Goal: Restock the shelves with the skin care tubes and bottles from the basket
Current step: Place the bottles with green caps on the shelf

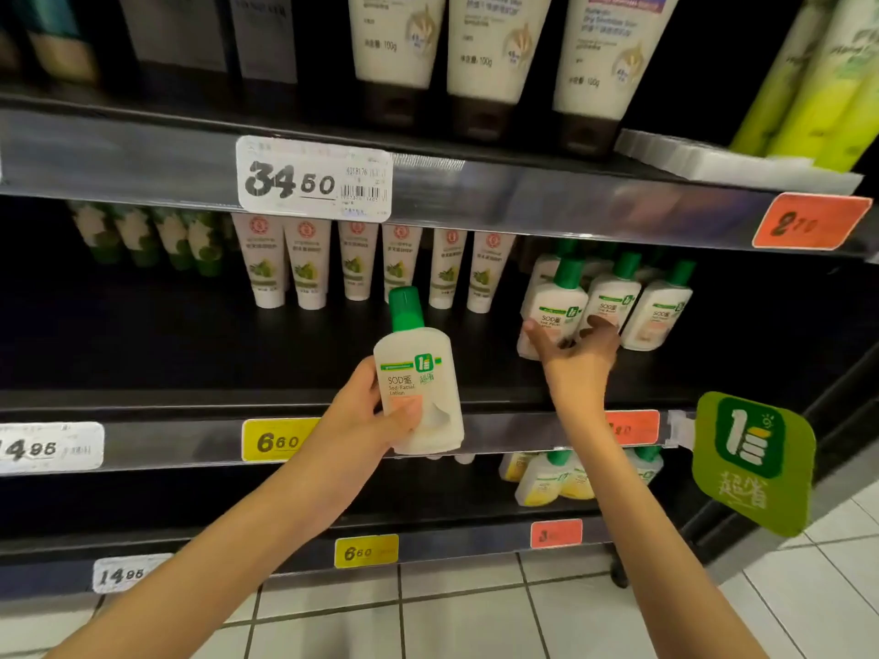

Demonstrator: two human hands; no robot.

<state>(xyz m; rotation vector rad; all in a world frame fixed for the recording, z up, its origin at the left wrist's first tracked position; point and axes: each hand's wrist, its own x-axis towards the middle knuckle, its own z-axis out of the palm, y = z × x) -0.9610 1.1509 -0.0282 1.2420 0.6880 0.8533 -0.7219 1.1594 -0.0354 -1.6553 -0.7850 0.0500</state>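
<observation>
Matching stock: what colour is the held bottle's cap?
Green cap on the white bottle; best in head view.

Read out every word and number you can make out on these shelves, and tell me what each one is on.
"34 50": white price tag, upper shelf edge.
"6 60": yellow tag.
"14 95": white tag, left.
"SOD", "Sod Facial Lotion": bottle in left hand.
"100g": cream tubes.
"超省": green sign.
Too blurred: orange tags, barcode digits, small tubes.
</observation>
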